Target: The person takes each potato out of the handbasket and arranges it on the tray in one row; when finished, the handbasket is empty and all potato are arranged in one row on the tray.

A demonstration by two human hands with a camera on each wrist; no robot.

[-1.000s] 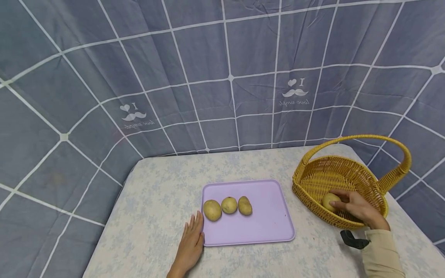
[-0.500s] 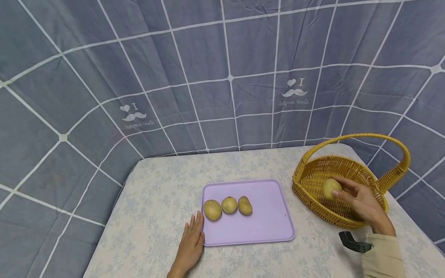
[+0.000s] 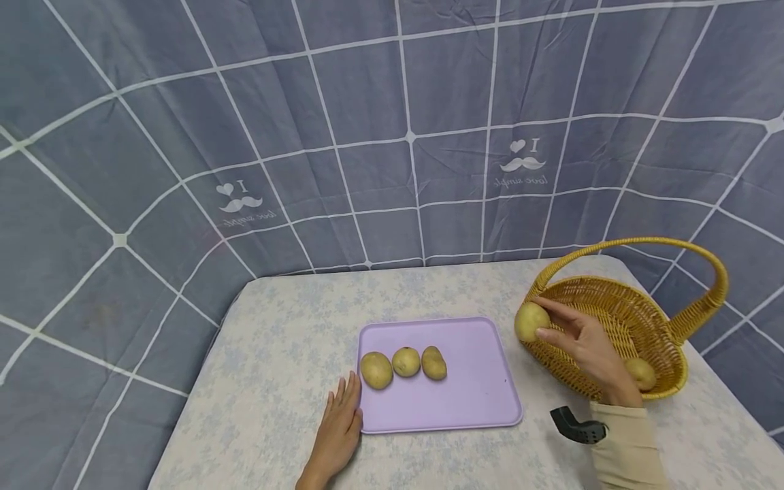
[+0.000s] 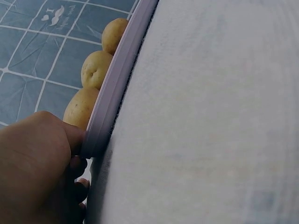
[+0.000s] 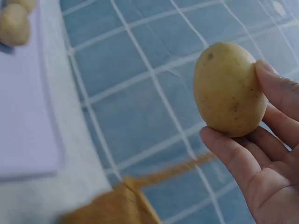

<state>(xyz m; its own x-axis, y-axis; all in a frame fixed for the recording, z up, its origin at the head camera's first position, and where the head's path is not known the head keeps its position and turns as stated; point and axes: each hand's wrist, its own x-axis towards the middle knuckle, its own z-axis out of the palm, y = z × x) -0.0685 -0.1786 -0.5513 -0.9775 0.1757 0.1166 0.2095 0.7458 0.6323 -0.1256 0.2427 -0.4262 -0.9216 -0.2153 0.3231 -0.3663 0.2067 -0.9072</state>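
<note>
A potato (image 3: pixel 531 322) is pinched between the thumb and fingers of the right hand (image 3: pixel 591 350), over the left rim of the wicker basket (image 3: pixel 588 286). The right wrist view shows the same potato (image 5: pixel 230 88) in the fingers of that hand (image 5: pixel 266 172). Another potato (image 3: pixel 640 373) lies in the basket. On the lilac tray (image 3: pixel 453 408) three potatoes sit in a row: a large one (image 3: pixel 376 370), a round one (image 3: pixel 406 361), a slimmer one (image 3: pixel 434 363). The left hand (image 3: pixel 335 432) lies flat with fingers straight, touching the tray's left edge; in its wrist view, its thumb meets the rim (image 4: pixel 100 126).
The basket's tall arched handle (image 3: pixel 649 240) rises above it at the right side of the cloth-covered table (image 3: pixel 294 327). A checked blue-grey curtain (image 3: pixel 367 170) hangs behind the table. A black device (image 3: pixel 578 427) is at the right wrist, beside a beige sleeve (image 3: pixel 626 442).
The right hand has lifted the potato and carried it left, from inside the basket to above its left rim. Another potato in the basket has come into view. The left hand keeps its place.
</note>
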